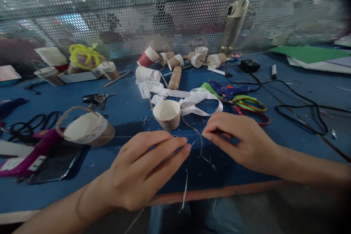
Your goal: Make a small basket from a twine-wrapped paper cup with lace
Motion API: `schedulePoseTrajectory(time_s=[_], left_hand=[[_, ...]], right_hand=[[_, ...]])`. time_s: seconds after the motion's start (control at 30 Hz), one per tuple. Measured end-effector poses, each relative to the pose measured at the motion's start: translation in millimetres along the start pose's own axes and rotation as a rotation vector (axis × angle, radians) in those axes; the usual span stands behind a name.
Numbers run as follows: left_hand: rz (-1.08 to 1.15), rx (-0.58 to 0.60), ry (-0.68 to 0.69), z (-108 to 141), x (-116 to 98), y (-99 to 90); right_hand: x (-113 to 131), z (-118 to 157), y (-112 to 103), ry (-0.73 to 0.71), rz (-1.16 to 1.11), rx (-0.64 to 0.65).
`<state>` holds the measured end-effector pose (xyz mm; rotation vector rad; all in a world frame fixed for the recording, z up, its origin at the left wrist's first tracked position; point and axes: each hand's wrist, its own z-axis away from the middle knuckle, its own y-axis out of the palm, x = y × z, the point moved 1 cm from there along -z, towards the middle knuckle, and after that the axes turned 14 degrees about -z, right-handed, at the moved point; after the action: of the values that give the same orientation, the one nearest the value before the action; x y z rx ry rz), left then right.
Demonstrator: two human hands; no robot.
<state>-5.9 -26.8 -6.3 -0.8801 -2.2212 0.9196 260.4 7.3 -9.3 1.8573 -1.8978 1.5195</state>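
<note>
My left hand (148, 162) is closed, fingertips pinching a fine pale thread (195, 141) above the table's front edge. Thumb and index finger of my right hand (238, 140) pinch the same thread a short way to the right. Just beyond my hands stands a small twine-wrapped paper cup (167, 115), upright, without a handle that I can make out. To the left, a cup basket (87, 128) with a twine handle and white lace rim leans over; a thin line runs from it towards my hands. A loose brown twine (201, 146) trails between the hands.
White ribbon (200, 102) lies heaped behind the cup. Scissors (252, 106) and a blue glue gun (229, 89) lie right, beside a black cable (298, 108). A magenta glue gun (30, 153) lies left. A bottle (234, 25) and several cups stand along the mesh screen (181, 11).
</note>
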Motion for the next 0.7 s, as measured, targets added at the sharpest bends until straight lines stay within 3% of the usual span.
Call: schedulePoseTrajectory(time_s=[0.17, 0.27, 0.37, 0.53, 0.7], left_hand=[[0.065, -0.023, 0.052, -13, 11, 6.0], [0.187, 0.012, -0.023, -19, 15, 8.1], [0.363, 0.075, -0.214, -22, 15, 7.2], [0.818, 0.286, -0.664, -22, 17, 9.3], [1.201, 0.328, -0.905, -25, 20, 17.2]], right_hand=[[-2, 4, 2, -0.076, 0.124, 0.018], [-2, 6, 3, -0.149, 0.211, 0.023], [0, 7, 4, -0.226, 0.280, 0.029], [3, 6, 3, -0.320, 0.380, 0.023], [6, 8, 1, -0.379, 0.465, 0.014]])
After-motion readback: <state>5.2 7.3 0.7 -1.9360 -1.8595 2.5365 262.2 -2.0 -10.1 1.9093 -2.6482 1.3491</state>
